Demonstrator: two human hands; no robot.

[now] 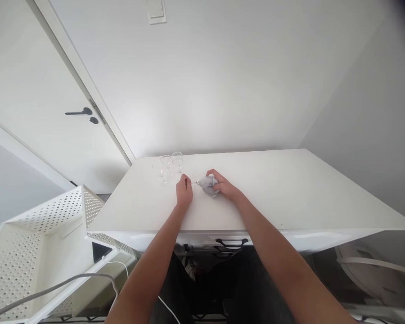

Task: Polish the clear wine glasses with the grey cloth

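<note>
A clear stemmed glass (201,182) lies sideways in the air just over the white cabinet top, its bowl toward the right. The fingers of my left hand (184,191) are closed round the foot end of its stem. My right hand (223,185) is at the bowl, with a thin grey cloth (210,191) bunched in its fingers. The cloth covers much of the bowl, so I cannot tell how much of it is inside. Several clear stemmed glasses (166,160) stand upright close together, beyond and left of my left hand.
The white cabinet top (290,193) ends at a wall behind; black drawer handles (232,243) are on its front. At left are a white perforated rack (40,234), a grey cable (60,281) and a door with a black handle (78,112).
</note>
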